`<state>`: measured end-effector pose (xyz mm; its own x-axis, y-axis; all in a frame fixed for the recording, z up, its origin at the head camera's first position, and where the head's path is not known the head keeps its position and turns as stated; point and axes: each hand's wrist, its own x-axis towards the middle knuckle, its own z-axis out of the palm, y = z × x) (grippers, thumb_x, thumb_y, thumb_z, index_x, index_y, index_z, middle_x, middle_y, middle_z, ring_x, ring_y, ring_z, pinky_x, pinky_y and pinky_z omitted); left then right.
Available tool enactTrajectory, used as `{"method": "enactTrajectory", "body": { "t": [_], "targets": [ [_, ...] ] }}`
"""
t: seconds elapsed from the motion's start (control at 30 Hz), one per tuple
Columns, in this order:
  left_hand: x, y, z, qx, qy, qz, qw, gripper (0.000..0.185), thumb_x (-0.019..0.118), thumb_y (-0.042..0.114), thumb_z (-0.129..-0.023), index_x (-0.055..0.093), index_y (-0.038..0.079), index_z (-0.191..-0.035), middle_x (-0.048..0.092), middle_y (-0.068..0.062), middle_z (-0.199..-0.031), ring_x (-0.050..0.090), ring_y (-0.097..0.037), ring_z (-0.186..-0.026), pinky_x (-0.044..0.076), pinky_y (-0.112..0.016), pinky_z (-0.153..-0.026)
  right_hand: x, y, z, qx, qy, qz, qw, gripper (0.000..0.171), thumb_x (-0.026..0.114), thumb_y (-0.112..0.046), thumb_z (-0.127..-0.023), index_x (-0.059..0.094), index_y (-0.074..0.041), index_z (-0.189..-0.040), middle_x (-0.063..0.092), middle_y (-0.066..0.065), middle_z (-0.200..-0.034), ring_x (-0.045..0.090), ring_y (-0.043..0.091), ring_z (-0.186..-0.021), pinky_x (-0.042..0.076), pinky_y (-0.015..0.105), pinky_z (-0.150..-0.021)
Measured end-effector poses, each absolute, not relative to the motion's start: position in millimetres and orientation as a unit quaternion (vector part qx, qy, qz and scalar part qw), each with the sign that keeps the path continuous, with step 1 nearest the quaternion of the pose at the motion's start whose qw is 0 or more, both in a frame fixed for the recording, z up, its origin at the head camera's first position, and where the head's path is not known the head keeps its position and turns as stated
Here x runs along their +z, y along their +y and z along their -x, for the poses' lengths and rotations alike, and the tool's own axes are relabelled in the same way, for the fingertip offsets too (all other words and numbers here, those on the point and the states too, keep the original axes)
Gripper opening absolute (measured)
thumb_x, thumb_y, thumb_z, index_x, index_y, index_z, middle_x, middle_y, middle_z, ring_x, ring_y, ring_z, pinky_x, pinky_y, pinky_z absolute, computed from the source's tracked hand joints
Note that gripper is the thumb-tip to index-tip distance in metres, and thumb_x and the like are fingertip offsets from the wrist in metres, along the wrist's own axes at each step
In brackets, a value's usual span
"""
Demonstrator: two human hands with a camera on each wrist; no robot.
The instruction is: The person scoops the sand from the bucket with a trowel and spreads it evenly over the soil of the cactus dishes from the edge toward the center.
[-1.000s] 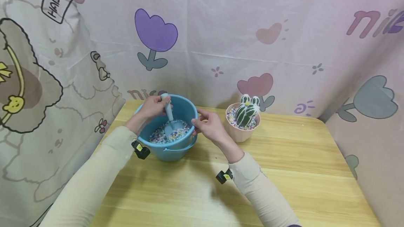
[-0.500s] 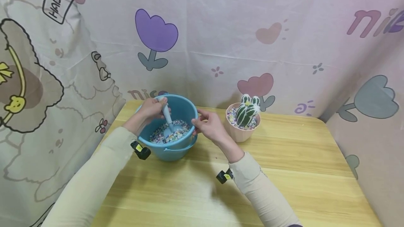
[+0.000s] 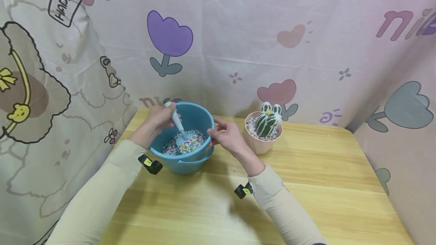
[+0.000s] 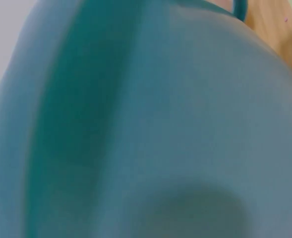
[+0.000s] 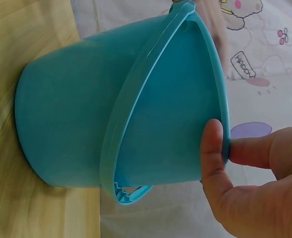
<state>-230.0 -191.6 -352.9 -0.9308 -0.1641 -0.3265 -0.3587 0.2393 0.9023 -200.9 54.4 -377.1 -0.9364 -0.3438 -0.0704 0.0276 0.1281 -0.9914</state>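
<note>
A blue bucket [image 3: 184,165] stands on the table with small multicoloured pebbles [image 3: 169,148] in its bottom. My left hand [image 3: 157,119] reaches over the bucket's left rim and grips the handle of a light blue scoop [image 3: 178,122]. The scoop leans to the left, and its blade holds a heap of pebbles low in the bucket. At the bucket's right rim, my right hand [image 3: 228,136] pinches the edge; the right wrist view shows thumb and fingers [image 5: 214,148] on either side of it. The bucket's wall [image 4: 185,114] fills the left wrist view and hides the left hand.
A pink pot [image 3: 260,146] with a green-and-white knitted-looking cactus [image 3: 267,124] and pebbles stands right of the bucket. The bucket's bail handle [image 5: 136,99] hangs down its near side. Patterned cloth [image 3: 218,29] backs the wooden table [image 3: 306,162].
The left hand has moved slightly left and tipped the scoop's handle that way. Pebbles now lie heaped on the scoop's blade. The right hand and bucket have stayed in place.
</note>
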Motion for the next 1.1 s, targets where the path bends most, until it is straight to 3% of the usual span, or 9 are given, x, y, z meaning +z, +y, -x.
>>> {"method": "enactTrajectory", "body": {
  "t": [0.23, 0.43, 0.63, 0.7, 0.8, 0.87, 0.97, 1.03, 1.1],
  "targets": [
    [-335, -197, 229, 0.635, 0.749, 0.182, 0.047, 0.064, 0.039, 0.038, -0.115, 0.036, -0.013, -0.153, 0.058, -0.033, -0.146, 0.063, -0.041, -0.132, 0.064, -0.028, -0.095, -377, 56, 201, -0.657, 0.732, 0.099, 0.151, 0.055, 0.069, -0.001, -0.100, 0.054, -0.003, -0.152, 0.060, 0.014, -0.098, 0.073, 0.014, -0.061, 0.070, 0.033, -0.071],
    [-323, -207, 231, 0.647, 0.738, 0.190, 0.030, 0.066, 0.036, 0.040, -0.115, 0.032, -0.010, -0.157, 0.056, -0.030, -0.150, 0.062, -0.038, -0.135, 0.063, -0.026, -0.096, -377, 56, 201, -0.658, 0.730, 0.098, 0.155, 0.054, 0.069, -0.001, -0.100, 0.055, -0.003, -0.152, 0.060, 0.013, -0.097, 0.073, 0.014, -0.061, 0.070, 0.032, -0.070],
    [-317, -219, 235, 0.673, 0.709, 0.208, 0.029, 0.065, 0.040, 0.040, -0.114, 0.032, -0.005, -0.160, 0.055, -0.027, -0.150, 0.071, -0.029, -0.123, 0.063, -0.027, -0.096, -378, 56, 201, -0.662, 0.727, 0.090, 0.157, 0.053, 0.070, -0.001, -0.100, 0.056, -0.004, -0.151, 0.059, 0.012, -0.097, 0.073, 0.013, -0.061, 0.070, 0.031, -0.069],
    [-318, -223, 236, 0.687, 0.694, 0.212, 0.032, 0.064, 0.041, 0.039, -0.114, 0.030, -0.004, -0.161, 0.067, -0.024, -0.133, 0.076, -0.026, -0.115, 0.064, -0.029, -0.096, -378, 56, 201, -0.664, 0.726, 0.089, 0.156, 0.053, 0.070, -0.001, -0.100, 0.056, -0.004, -0.151, 0.059, 0.012, -0.097, 0.073, 0.013, -0.062, 0.070, 0.031, -0.070],
    [-318, -230, 238, 0.719, 0.658, 0.220, 0.045, 0.064, 0.043, 0.037, -0.114, 0.028, 0.000, -0.163, 0.076, -0.007, -0.096, 0.081, -0.014, -0.087, 0.063, -0.030, -0.095, -379, 56, 200, -0.662, 0.728, 0.089, 0.152, 0.052, 0.071, -0.003, -0.100, 0.056, -0.004, -0.151, 0.059, 0.012, -0.097, 0.073, 0.013, -0.062, 0.070, 0.032, -0.071],
    [-318, -234, 238, 0.740, 0.632, 0.226, 0.055, 0.063, 0.044, 0.036, -0.114, 0.026, 0.003, -0.165, 0.074, 0.000, -0.082, 0.081, -0.015, -0.091, 0.062, -0.031, -0.097, -379, 57, 199, -0.660, 0.730, 0.092, 0.149, 0.052, 0.071, -0.004, -0.100, 0.057, -0.004, -0.150, 0.061, 0.012, -0.098, 0.074, 0.015, -0.064, 0.070, 0.032, -0.072],
    [-315, -235, 237, 0.763, 0.600, 0.232, 0.065, 0.063, 0.043, 0.036, -0.114, 0.024, 0.007, -0.166, 0.076, -0.013, -0.113, 0.069, -0.024, -0.127, 0.058, -0.033, -0.104, -380, 59, 199, -0.657, 0.733, 0.099, 0.147, 0.051, 0.071, -0.007, -0.101, 0.057, -0.004, -0.150, 0.067, 0.018, -0.101, 0.078, 0.021, -0.069, 0.070, 0.035, -0.074],
    [-314, -234, 237, 0.773, 0.587, 0.231, 0.068, 0.063, 0.043, 0.036, -0.114, 0.024, 0.009, -0.167, 0.063, -0.020, -0.143, 0.052, -0.029, -0.144, 0.054, -0.035, -0.109, -381, 62, 198, -0.659, 0.732, 0.098, 0.141, 0.052, 0.071, -0.010, -0.102, 0.055, -0.001, -0.150, 0.071, 0.022, -0.105, 0.079, 0.028, -0.075, 0.070, 0.036, -0.074],
    [-312, -232, 238, 0.779, 0.579, 0.231, 0.066, 0.062, 0.044, 0.036, -0.113, 0.026, 0.010, -0.166, 0.047, -0.020, -0.160, 0.047, -0.031, -0.149, 0.053, -0.036, -0.111, -382, 67, 198, -0.662, 0.732, 0.097, 0.132, 0.052, 0.070, -0.014, -0.103, 0.054, 0.001, -0.150, 0.073, 0.026, -0.110, 0.080, 0.033, -0.081, 0.070, 0.037, -0.074]
  ]
}}
